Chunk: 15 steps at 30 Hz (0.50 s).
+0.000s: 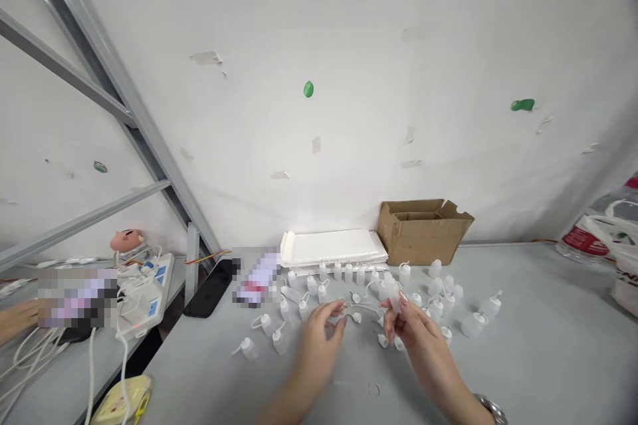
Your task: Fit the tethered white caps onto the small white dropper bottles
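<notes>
My right hand (416, 332) pinches a small translucent plastic bottle (393, 293) between thumb and fingers, above the grey table. To its left, my left hand (321, 335) is slightly blurred, its fingers curved and the thumb apart from the index finger. A thin white strap (366, 307) runs between the two hands; whether the left fingertips touch it I cannot tell. Beside those fingertips is a white cap (355, 318). Several similar squeeze bottles stand around both hands, such as a capped bottle (266, 325) on the left and another bottle (472, 325) on the right.
White padded envelopes (333, 247) and an open cardboard box (423, 239) sit against the wall. A black phone (212, 289) lies at the left. Farther left are a power strip (157, 292), cables and another person's hand (24, 319). Plastic bags (625, 265) stand at the far right.
</notes>
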Available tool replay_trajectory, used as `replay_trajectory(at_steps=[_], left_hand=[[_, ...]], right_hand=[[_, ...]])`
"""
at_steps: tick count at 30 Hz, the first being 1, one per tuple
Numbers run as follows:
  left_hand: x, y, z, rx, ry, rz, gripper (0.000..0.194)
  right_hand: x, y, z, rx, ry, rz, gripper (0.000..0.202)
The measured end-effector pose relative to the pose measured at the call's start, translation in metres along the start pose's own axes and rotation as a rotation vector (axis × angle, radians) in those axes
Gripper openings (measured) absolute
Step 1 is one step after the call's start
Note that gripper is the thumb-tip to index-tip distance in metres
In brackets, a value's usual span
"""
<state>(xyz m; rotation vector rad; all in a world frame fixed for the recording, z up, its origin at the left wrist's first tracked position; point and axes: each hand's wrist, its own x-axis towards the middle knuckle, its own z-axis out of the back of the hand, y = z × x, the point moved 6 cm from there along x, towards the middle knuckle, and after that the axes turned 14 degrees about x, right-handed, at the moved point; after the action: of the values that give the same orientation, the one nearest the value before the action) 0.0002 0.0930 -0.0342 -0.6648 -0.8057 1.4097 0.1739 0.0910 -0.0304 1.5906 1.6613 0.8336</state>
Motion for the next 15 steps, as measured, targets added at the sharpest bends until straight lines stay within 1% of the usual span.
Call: replay_trajectory(at_steps=[2, 4, 5, 6, 7, 9, 10, 11, 13, 15], left_hand=[[-0.003, -0.006, -0.008, 0.261, -0.059, -0.168, 0.029], [-0.005, -0.013, -0.019, 0.458, -0.078, -0.32, 0.035], [-0.005, -0.016, -0.025, 0.535, -0.073, -0.386, 0.036], [-0.004, -0.019, -0.03, 0.599, -0.063, -0.441, 0.036], [-0.003, -0.021, -0.034, 0.65, -0.046, -0.488, 0.034], [0.001, -0.021, -0.04, 0.724, -0.017, -0.54, 0.026], [0.003, -0.02, -0.041, 0.746, -0.01, -0.552, 0.022], [0.004, -0.019, -0.041, 0.758, -0.011, -0.559, 0.02], [0.005, -0.016, -0.039, 0.761, -0.02, -0.571, 0.02], [0.005, -0.012, -0.038, 0.752, -0.032, -0.579, 0.024]], right_hand=[[0.0, 0.001, 0.002, -0.08, 0.021, 0.044, 0.042], [-0.002, 0.001, -0.001, -0.241, 0.082, 0.106, 0.04], [-0.004, 0.003, -0.004, -0.363, 0.13, 0.174, 0.037], [-0.008, 0.007, -0.008, -0.507, 0.196, 0.279, 0.033], [-0.012, 0.011, -0.015, -0.664, 0.28, 0.418, 0.027], [-0.027, 0.017, -0.029, -0.958, 0.473, 0.742, 0.02], [-0.034, 0.017, -0.035, -1.071, 0.565, 0.885, 0.021], [-0.04, 0.016, -0.039, -1.158, 0.642, 0.994, 0.024], [-0.047, 0.014, -0.043, -1.271, 0.741, 1.114, 0.028], [-0.05, 0.011, -0.045, -1.331, 0.802, 1.16, 0.031]])
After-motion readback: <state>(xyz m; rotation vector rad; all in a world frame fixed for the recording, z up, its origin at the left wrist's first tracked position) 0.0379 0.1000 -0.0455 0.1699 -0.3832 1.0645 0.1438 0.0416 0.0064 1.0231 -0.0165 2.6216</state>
